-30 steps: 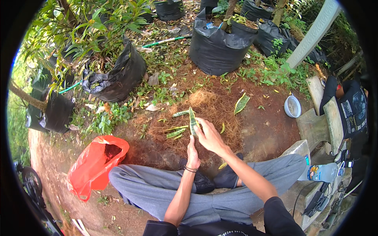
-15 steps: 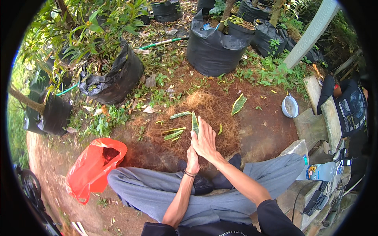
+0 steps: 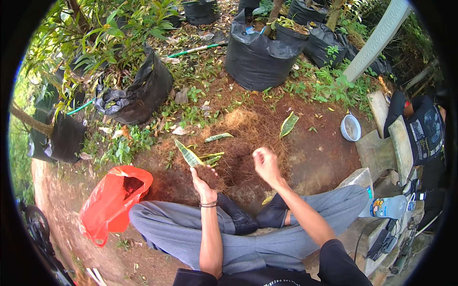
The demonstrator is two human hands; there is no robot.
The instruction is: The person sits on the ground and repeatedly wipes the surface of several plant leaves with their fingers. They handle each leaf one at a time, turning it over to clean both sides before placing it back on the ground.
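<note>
At the left hand (image 3: 205, 188): palm turned up, fingers closed around a brown fibre clump (image 3: 210, 178); a variegated leaf piece (image 3: 188, 153) stands out of the grip, its tip tilted up and to the left.
Leaf base: concealed by fibre and hand; seating cannot be verified. Risk: slipping or twisting, caused by loose packing or an eased grip. Excess squeeze may crease the blade.
Right hand (image 3: 267, 167): apart from the left hand, above the fibre heap (image 3: 242, 121), fingers curled in; whether strands are held cannot be told. Risk: the clump may pull apart if a strand is snagged between the two hands.
Yellow-edged leaf strips (image 3: 211, 156): on the heap, just beyond the left hand. Risk: burial or displacement, caused by a low sweep of either hand.
Narrow leaf piece (image 3: 218, 137): flat on the fibre, farther out. Risk: tangled strands could drag it along when a handful is lifted.
Large leaf piece (image 3: 288, 125): right of the heap's centre, well apart from both hands.
Red bag (image 3: 107, 205): open beside the left knee, dark material inside. Risk: thin film may fold or tip if the knee shifts.
Pale bowl (image 3: 345, 135): far right, on the ground.
</note>
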